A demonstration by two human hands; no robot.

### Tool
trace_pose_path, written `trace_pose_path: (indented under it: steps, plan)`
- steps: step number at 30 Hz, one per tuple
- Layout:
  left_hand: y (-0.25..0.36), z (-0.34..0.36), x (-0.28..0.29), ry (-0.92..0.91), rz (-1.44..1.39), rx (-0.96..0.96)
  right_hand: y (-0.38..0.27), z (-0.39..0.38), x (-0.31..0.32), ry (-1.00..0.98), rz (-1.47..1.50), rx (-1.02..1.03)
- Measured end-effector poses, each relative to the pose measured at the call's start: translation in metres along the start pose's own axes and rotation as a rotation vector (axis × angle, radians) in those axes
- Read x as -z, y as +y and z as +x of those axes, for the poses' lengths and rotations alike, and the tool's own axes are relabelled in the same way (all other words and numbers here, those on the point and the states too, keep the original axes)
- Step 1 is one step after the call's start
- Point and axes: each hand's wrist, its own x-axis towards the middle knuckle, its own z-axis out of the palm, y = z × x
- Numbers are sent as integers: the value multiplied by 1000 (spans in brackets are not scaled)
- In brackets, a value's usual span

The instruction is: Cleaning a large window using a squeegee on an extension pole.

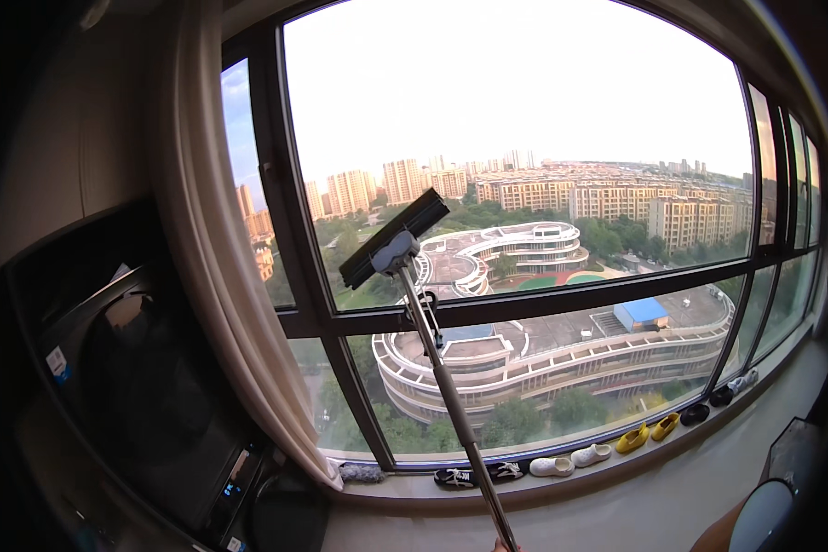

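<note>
squeegee (395, 237) w/ long pole (451, 396) is pressing on window glass (524, 138); hands are barely showing at bottom edge, can't tell grip.

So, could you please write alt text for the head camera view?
A long-handled window squeegee rests its black blade against a large window overlooking city buildings. Its metal pole runs down to the bottom edge. Pairs of shoes line the sill; a curtain hangs left.

Squeegee head (395, 237) black, grey bracket; pole (451, 396) silver metal. Window frame (340, 322) dark brown. Curtain (221, 276) cream. Sill shoes: yellow pair (647, 432), white pair (570, 460), black-and-white pair (477, 475).
</note>
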Motion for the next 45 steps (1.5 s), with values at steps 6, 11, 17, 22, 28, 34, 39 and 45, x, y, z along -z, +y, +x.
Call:
trace_pose_path:
  steps: [6,11,17,22,28,34,39,45]
  plan:
    - [10,9,50,-85,285,-60,10,35,-57,-46,111,-79]
    - [31,3,80,-59,396,-54,-6,50,-96,-19,277,-21]
    - [100,20,121,-84,428,-187,-65,110,-126,-25,395,-38]
    - [207,80,173,-1,417,-402,-251,192,-50,-118,716,207]
    - [427,81,163,-26,475,-574,-411,234,10,-262,1064,366]
    - [464,101,143,134,186,-927,-397,231,9,-324,1084,358]
    - [383,143,155,-135,75,-768,-312,205,3,-207,892,196]
    - [266,133,75,-291,-36,-434,-170,135,36,-38,685,13]
